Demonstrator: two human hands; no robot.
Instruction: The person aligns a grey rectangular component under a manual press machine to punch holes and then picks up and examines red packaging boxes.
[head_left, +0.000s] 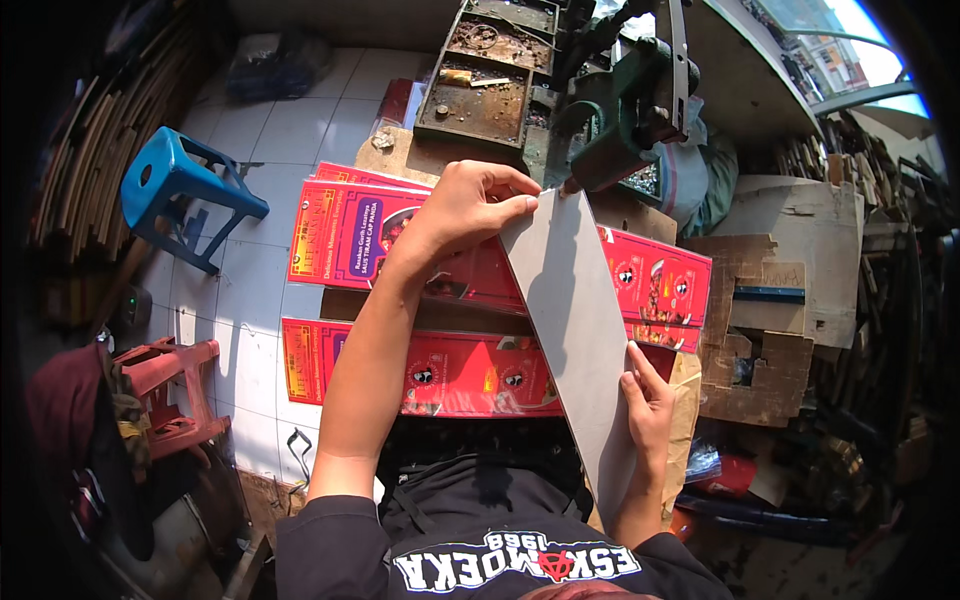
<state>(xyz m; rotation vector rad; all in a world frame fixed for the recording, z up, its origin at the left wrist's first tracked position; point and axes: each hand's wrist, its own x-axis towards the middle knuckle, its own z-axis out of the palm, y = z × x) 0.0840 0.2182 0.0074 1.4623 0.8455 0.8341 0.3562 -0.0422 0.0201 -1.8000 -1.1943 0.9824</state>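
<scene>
A long, stiff panel with a plain grey face (pixel 570 300) slants across the middle, its near end against my body. Its far corner lies under the tip of a dark green press (pixel 615 130). My left hand (pixel 470 212) pinches the panel's far left edge between thumb and fingers, close to the press tip. On the near right edge, my right hand (pixel 645 400) grips the panel, thumb on its face. Glossy red printed panels lie beneath: a stack (pixel 345 235) at the left under my left forearm, another (pixel 460 375) nearer me, and part of one (pixel 665 290) showing at the right.
A divided metal tray (pixel 475 100) with small parts stands beyond my left hand. On the tiled floor at the left are a blue stool (pixel 190 190) and a red stool (pixel 175 390). Cut cardboard (pixel 755 320) lies at the right, beside stacked boards.
</scene>
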